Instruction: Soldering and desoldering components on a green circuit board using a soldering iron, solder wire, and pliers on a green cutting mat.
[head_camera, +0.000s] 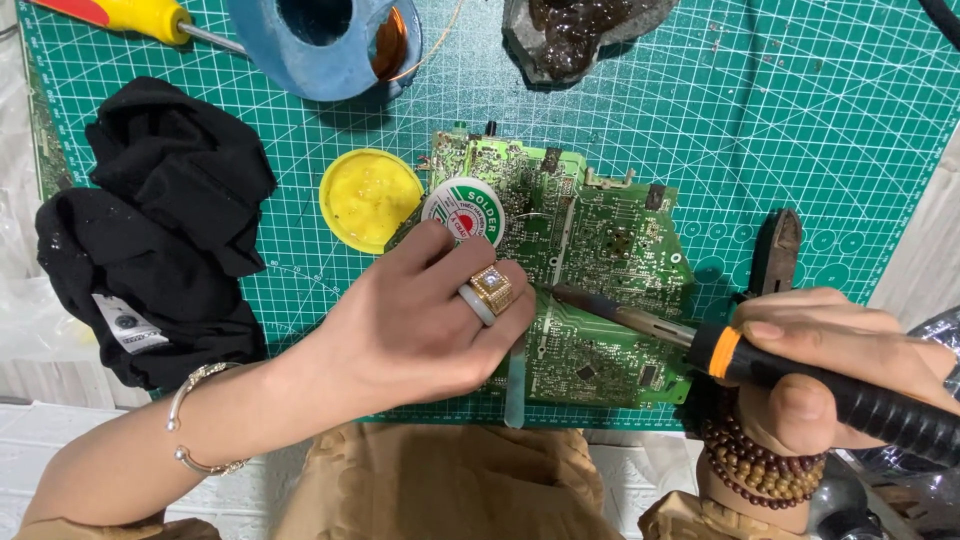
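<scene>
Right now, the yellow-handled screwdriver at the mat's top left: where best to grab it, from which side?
Probably the yellow handle of the screwdriver, coming from the near side: it is the thick part, lying flat along the mat's far edge. Its metal shaft runs right towards the blue spool, which crowds that end.

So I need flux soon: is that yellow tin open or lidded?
Open. The yellow tin on the mat shows its bare yellow paste from above, no lid over it.
</scene>
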